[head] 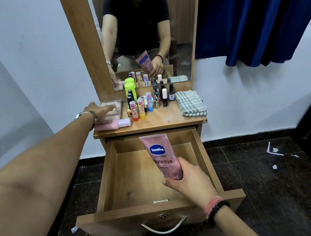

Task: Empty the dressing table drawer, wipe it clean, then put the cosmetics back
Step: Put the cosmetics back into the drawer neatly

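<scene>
Presently, a pink squeeze tube of Vaseline lotion [162, 155] is held upright over the open wooden drawer [109, 178], whose bare floor holds no cosmetics. The grip of the right hand [189, 180] is closed around the tube's lower end, near the drawer's front edge. The left hand [100, 109] is laid on a clear plastic case of pink compacts [111, 106] at the back left corner of the surface [159, 120]; whether its grip is closed on the case cannot be told. A pink bottle with a white cap [112, 124] lies just beside it at the left edge. Small nail polish bottles and lip balm sticks [148, 102] are crowded at the back centre, and a folded checked cloth [190, 103] rests at the right edge. With the left arm stretched far, the case could be dragged into the pink bottle, which might be rolled off the edge. The upright bottles could be toppled by a careless sweep.
</scene>
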The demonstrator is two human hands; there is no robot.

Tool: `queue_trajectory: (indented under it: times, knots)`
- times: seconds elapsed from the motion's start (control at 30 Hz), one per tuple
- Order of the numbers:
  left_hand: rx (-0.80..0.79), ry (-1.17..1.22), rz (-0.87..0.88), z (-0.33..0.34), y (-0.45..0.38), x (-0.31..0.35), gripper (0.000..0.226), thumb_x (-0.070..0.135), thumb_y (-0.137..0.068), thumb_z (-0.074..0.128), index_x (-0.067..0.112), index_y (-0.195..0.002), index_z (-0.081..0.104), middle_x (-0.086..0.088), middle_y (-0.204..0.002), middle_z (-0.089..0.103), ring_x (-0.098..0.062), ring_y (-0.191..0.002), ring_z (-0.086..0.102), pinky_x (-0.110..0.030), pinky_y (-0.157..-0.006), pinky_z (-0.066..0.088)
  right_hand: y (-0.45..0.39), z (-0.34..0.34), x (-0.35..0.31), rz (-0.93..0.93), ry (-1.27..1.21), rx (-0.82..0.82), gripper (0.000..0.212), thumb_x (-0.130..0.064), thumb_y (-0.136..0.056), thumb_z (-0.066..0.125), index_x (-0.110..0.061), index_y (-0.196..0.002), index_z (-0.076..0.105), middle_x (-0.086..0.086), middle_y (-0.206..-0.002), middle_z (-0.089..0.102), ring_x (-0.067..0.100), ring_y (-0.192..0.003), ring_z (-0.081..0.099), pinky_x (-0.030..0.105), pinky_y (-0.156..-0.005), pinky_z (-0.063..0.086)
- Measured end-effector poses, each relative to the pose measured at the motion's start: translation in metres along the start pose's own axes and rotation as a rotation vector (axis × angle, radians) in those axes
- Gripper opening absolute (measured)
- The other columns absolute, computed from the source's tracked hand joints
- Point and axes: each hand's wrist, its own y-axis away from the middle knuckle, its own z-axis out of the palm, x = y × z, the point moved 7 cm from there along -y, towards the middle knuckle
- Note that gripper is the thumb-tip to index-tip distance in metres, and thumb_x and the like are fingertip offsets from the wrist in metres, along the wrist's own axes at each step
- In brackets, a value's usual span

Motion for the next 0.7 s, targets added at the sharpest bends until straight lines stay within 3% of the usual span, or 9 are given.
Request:
queue_trajectory:
  times: [0.13, 0.23, 0.3, 0.37, 0.43, 0.53, 0.7]
  knots:
    - [0.024, 0.422, -0.163, -0.007, -0.008, -0.029, 0.042, 0.031, -0.091, 0.059, 0.006, -0.124, 0.053, -0.010, -0.097, 0.058, -0.026, -0.093, 0.054, -0.033, -0.082, 0.048, -0.002, 0.002, 0.002, 0.000, 0.007, -0.001, 0.035, -0.051, -0.076, 0.070, -0.035, -0.099, 0.049, -0.016, -0.091, 0.066, 0.000, -0.080, 0.063, 0.020, -0.069, 0.051]
    - [-0.067, 0.703, -0.305, 0.000, -0.012, -0.052, 0.014, 0.023, -0.089, 0.063, 0.011, -0.093, 0.057, -0.004, -0.105, 0.061, -0.017, -0.076, 0.060, -0.028, -0.077, 0.050, -0.002, 0.003, 0.003, 0.000, 0.023, 0.008, 0.036, -0.054, -0.075, 0.070, -0.037, -0.099, 0.048, -0.016, -0.092, 0.066, 0.002, -0.081, 0.064, 0.026, -0.074, 0.055]
    - [-0.096, 0.813, -0.330, 0.001, -0.018, -0.061, 0.017, 0.023, -0.090, 0.063, 0.012, -0.081, 0.053, -0.002, -0.096, 0.061, -0.011, -0.061, 0.058, -0.023, -0.064, 0.052, -0.003, 0.003, 0.003, 0.000, 0.033, 0.015, 0.037, -0.054, -0.075, 0.069, -0.036, -0.099, 0.048, -0.016, -0.092, 0.066, 0.002, -0.081, 0.064, 0.026, -0.073, 0.055]
    - [-0.125, 0.895, -0.348, -0.001, -0.021, -0.064, 0.018, 0.022, -0.091, 0.061, 0.012, -0.080, 0.052, 0.000, -0.080, 0.059, -0.008, -0.040, 0.055, -0.018, -0.043, 0.048, -0.003, 0.002, 0.003, -0.005, 0.029, 0.015, 0.036, -0.053, -0.076, 0.069, -0.035, -0.100, 0.049, -0.017, -0.093, 0.066, 0.002, -0.081, 0.063, 0.023, -0.071, 0.053]
    - [-0.135, 0.948, -0.352, -0.005, -0.020, -0.066, 0.017, 0.023, -0.092, 0.060, 0.013, -0.080, 0.052, 0.002, -0.063, 0.060, -0.006, -0.028, 0.048, -0.012, -0.033, 0.040, -0.003, 0.003, 0.002, -0.005, 0.029, 0.008, 0.036, -0.052, -0.077, 0.070, -0.035, -0.101, 0.049, -0.017, -0.093, 0.066, 0.000, -0.080, 0.063, 0.022, -0.070, 0.052]
    - [-0.116, 1.000, -0.327, -0.017, -0.020, -0.072, 0.021, 0.026, -0.093, 0.057, 0.014, -0.077, 0.052, 0.003, -0.041, 0.058, -0.004, -0.036, 0.051, -0.012, -0.035, 0.041, -0.003, 0.003, 0.004, -0.002, 0.031, 0.012, 0.037, -0.054, -0.076, 0.069, -0.035, -0.101, 0.049, -0.016, -0.093, 0.066, 0.000, -0.080, 0.063, 0.024, -0.072, 0.055]
    - [-0.075, 1.173, -0.270, -0.056, -0.014, -0.086, 0.019, 0.028, -0.095, 0.054, 0.017, -0.079, 0.051, 0.005, -0.044, 0.060, -0.003, -0.035, 0.052, -0.013, -0.038, 0.045, -0.002, 0.000, 0.003, -0.010, 0.008, 0.050, 0.035, -0.052, -0.077, 0.070, -0.035, -0.099, 0.048, -0.017, -0.090, 0.065, 0.001, -0.079, 0.062, 0.021, -0.065, 0.050]
